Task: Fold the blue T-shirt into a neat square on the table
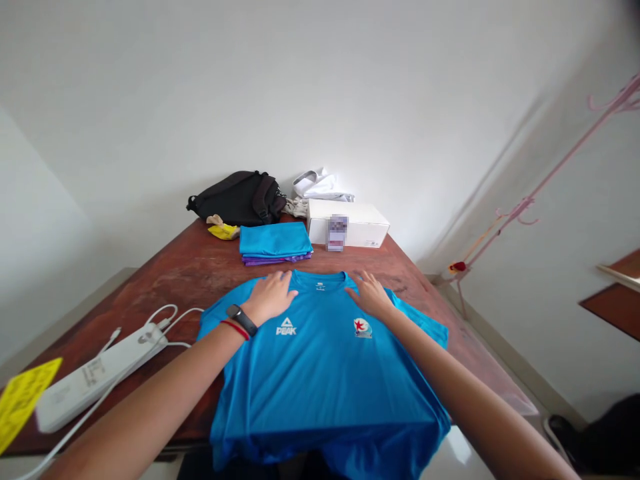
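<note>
Palms down, the left hand and right hand lie spread, thumbs apart, on either side of the neckline of a blue shirt. The shirt rests front upward on the desk, its lower part overhanging the near edge. Flattening appears nearly done at the chest; creased sides and the overhang remain, with no fold made. Beyond: folded blue cloth on purple cloth, beside a white box.

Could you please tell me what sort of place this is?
Probably a plain room, perhaps in a home or dormitory: a backpack and a power strip lie on a wooden table, and a pink coat stand is near the wall.
</note>
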Action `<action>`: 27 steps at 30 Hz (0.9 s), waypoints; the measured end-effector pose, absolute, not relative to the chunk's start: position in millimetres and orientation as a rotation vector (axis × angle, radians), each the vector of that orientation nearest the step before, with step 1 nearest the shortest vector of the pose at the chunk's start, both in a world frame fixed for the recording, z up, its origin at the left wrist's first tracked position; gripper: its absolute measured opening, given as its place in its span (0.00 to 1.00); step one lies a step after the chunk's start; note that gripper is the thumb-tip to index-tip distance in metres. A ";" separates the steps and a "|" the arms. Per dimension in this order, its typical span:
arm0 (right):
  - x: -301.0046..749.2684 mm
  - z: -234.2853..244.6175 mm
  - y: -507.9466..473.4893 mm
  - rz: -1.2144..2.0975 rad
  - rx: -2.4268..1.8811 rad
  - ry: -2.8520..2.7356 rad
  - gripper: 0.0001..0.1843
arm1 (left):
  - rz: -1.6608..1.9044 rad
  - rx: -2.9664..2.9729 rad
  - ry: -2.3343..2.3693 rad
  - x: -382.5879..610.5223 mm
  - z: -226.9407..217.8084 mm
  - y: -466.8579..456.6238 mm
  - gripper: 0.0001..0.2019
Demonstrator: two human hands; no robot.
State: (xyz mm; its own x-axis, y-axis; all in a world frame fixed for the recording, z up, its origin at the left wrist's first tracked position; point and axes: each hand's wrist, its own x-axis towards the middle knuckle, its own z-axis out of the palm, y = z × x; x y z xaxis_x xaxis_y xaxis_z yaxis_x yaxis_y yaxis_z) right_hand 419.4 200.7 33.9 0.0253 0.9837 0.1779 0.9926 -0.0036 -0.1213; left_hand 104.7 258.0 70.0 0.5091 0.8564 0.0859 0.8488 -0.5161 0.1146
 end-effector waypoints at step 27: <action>388.6 6.5 195.9 0.307 -1.891 -1.958 0.37 | 0.247 2.716 1.151 173.0 21.4 257.9 0.35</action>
